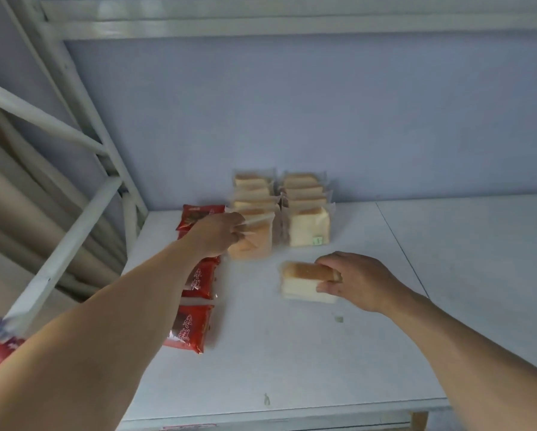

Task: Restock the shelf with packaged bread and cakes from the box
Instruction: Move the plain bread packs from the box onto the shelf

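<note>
A clear-wrapped bread pack (307, 283) lies on the white shelf (323, 362), gripped at its right end by the right hand (352, 279). The left hand (217, 233) pinches the wrapper top of the front pack (251, 237) in two upright rows of bread packs (306, 209) against the blue wall (292, 119). Red cake packets (194, 328) line the shelf's left side, beside the white frame (74, 98).

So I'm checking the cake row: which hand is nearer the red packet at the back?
Left. The left hand overlaps the red packet; the right hand holds a bread pack further right.
</note>
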